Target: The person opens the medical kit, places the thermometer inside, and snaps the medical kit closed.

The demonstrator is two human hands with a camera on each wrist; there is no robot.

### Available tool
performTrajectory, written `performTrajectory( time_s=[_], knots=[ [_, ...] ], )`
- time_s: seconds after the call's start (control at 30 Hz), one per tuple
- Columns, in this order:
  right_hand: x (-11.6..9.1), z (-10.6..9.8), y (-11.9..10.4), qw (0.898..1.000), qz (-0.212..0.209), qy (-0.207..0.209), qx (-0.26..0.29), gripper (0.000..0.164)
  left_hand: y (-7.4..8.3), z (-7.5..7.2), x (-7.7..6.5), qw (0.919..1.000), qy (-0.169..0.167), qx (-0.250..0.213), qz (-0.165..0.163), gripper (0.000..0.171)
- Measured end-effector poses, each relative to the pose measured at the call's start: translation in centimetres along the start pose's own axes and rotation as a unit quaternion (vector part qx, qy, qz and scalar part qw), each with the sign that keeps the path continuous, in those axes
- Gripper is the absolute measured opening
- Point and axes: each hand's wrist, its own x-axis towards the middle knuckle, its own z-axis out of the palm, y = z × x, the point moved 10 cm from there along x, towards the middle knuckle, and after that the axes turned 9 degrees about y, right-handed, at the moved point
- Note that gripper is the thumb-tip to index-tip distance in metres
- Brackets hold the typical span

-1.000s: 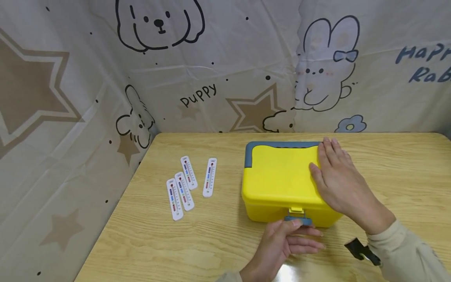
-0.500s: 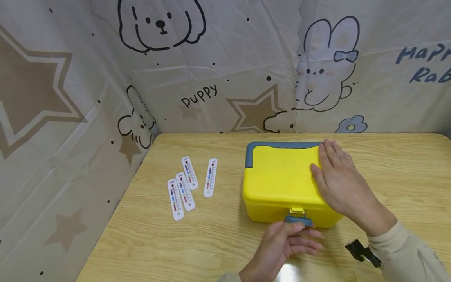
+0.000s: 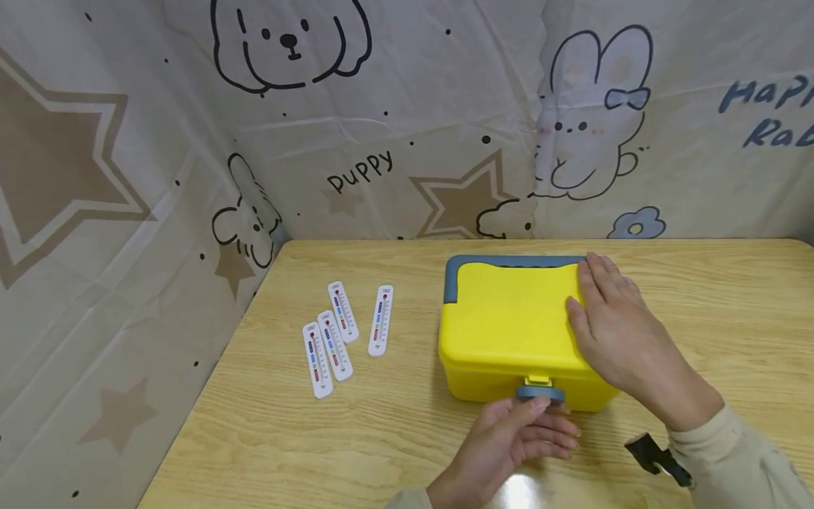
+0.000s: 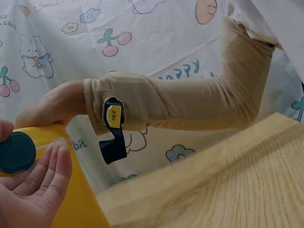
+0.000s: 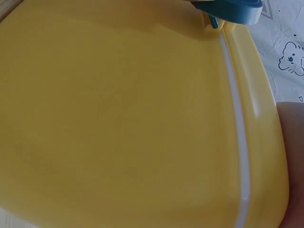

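A yellow storage box [image 3: 509, 318] with a blue-grey handle [image 3: 450, 279] folded along its lid stands on the table, its lid down. My left hand [image 3: 499, 449] is at the front and pinches the blue-grey latch [image 3: 540, 393] between thumb and fingers. The same latch [image 4: 16, 152] shows large in the left wrist view beside the fingers. My right hand [image 3: 613, 329] lies flat on the right side of the lid, fingers straight. In the right wrist view, the box wall [image 5: 118, 114] fills most of the frame, with a pale strip under the lid rim.
Several white thermometer cards [image 3: 380, 320] lie on the wooden table [image 3: 254, 438] left of the box. A patterned cloth [image 3: 413, 106] hangs behind and at the left. A black strap clip [image 3: 658, 459] dangles from the right sleeve.
The latch has swung up a little toward the lid catch, with the left thumb and fingers following. The right hand stays on the lid, shifted slightly right.
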Motion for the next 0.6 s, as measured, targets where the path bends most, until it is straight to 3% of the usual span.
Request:
performTrajectory(
  time_s=[0.43,0.6],
  knots=[
    [0.0,-0.3,0.1,1.000,0.000,0.009,0.003,0.059,-0.3,-0.4,0.2,0.9997,0.003,0.026,-0.002,0.050],
    [-0.2,-0.4,-0.1,1.000,0.003,0.009,0.003,0.058,0.4,-1.4,-0.1,0.9957,0.035,0.084,0.015,0.040]
  ],
)
